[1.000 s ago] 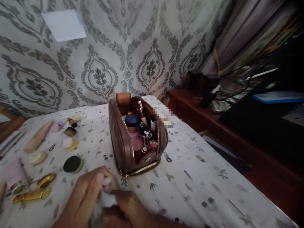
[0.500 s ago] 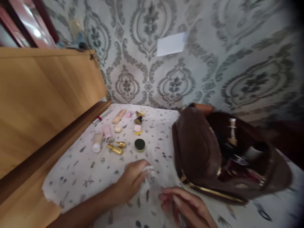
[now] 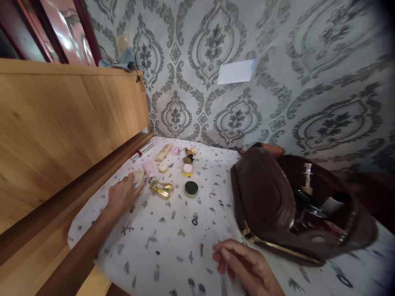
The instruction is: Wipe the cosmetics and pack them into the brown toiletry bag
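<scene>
L hand (image 3: 121, 195) has shifted from btm ctr to mid-left, fingers part-bent over beige tube (image 3: 138, 176); can't tell if gripped. R hand (image 3: 245, 263), btm right of ctr, is half-curled, contents unclear. Prob. best w/ light touch, clear of adjacent pink tube (image 3: 149, 169) & gold tube (image 3: 160, 192).

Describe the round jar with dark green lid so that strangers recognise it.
Find the brown leather bag on the patterned white tablecloth. Left of it, among small loose items, lies the round, dark-lidded jar. Its wide, flat, dark green top differs from the narrow, shiny gold tube nearby.
</scene>
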